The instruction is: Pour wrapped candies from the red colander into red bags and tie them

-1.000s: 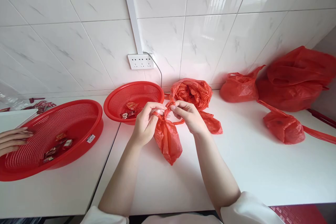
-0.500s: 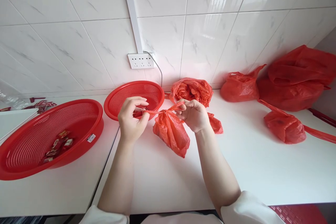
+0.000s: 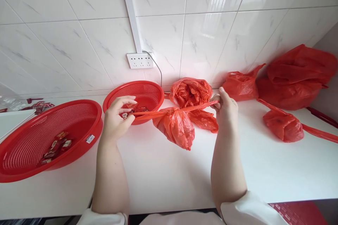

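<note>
Between my hands hangs a small red plastic bag (image 3: 174, 127), its two handles pulled taut to either side and its neck gathered in the middle. My left hand (image 3: 116, 117) is closed in a pinch on one handle, in front of the smaller red basket (image 3: 151, 109). Held out to the right, my right hand (image 3: 226, 104) grips the end of the other handle. Just behind the bag lies a crumpled pile of red plastic bags (image 3: 192, 91). What the hanging bag contains is hidden.
A larger red basket (image 3: 98, 119) at left holds several wrapped pieces (image 3: 56, 147). A knotted red bag (image 3: 283, 124) lies at right, with an upright red bag (image 3: 241, 86) and a big red bag (image 3: 293, 77) by the wall. A socket strip (image 3: 139, 60) sits on the tiles.
My hands have moved apart, left hand to the left and right hand to the right. The bag's handles are now stretched tight between them.
</note>
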Motion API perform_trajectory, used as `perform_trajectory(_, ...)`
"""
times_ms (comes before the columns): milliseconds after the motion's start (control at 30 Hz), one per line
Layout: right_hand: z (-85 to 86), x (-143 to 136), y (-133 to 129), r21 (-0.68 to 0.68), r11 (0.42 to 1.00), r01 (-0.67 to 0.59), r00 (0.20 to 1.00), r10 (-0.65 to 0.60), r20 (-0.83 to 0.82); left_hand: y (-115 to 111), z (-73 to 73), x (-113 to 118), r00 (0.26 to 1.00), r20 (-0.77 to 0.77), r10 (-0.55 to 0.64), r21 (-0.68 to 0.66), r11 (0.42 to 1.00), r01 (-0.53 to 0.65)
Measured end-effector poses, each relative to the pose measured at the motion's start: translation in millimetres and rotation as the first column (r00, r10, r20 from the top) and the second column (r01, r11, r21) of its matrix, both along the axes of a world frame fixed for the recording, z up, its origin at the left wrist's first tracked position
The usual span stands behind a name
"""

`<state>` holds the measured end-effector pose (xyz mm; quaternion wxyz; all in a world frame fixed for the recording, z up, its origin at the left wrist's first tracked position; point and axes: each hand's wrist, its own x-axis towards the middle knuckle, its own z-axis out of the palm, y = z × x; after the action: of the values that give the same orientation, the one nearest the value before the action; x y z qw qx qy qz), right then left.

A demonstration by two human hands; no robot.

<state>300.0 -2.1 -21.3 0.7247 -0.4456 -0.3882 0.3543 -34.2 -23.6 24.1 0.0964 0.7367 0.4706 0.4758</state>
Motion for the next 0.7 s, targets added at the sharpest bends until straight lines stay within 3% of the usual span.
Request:
perform_trajectory(100, -0.1, -5.0, -1.3, -0.022, 0.999, 0.036, 0.991, -0.033, 0.128, 2.2, -3.1, 3.9, 0.996, -0.056, -0.062, -0.166, 0.985, 0.052)
perform_trajectory(200, 0.8, -5.4, -3.8, -0.108, 0.994, 0.008, 0.947, 0.027, 0.32, 1.8, -3.8, 4.2, 0.982, -0.121, -0.147, -0.334, 0.937, 0.099)
perform_trajectory(333, 1.0, -7.2, -7.0, -0.21, 0.977, -0.047, 0.795, 0.163, 0.584, 0.1, -2.6, 1.5, 0.929, -0.115, -0.352, -0.629, 0.749, 0.206)
perform_trajectory(400, -1.6, -14.7, -7.7, -0.232, 0.971, -0.054, 0.676, 0.206, 0.708, 0.2, -2.3, 0.0, 0.918, -0.083, -0.387, -0.682, 0.694, 0.231)
perform_trajectory(533, -20.8, -47.4, -7.9, -0.35, 0.931, -0.102, 0.355, 0.362, 0.862, 1.4, -3.4, -1.6, 0.959, -0.118, -0.259, -0.614, 0.777, 0.135)
perform_trajectory(600, -35.5, -65.7, -9.3, -0.445, 0.891, -0.093, 0.18, 0.454, 0.872, 1.5, -4.3, -0.7, 0.961, -0.145, -0.236, -0.612, 0.785, 0.1)
perform_trajectory(633, -42.3, -72.6, -11.1, -0.482, 0.872, -0.083, 0.12, 0.489, 0.864, 1.5, -4.7, 0.3, 0.959, -0.156, -0.236, -0.616, 0.783, 0.092)
perform_trajectory(700, -51.8, -78.2, -17.6, -0.518, 0.852, -0.082, 0.08, 0.523, 0.848, 1.6, -5.6, 3.0, 0.955, -0.176, -0.239, -0.62, 0.78, 0.081)
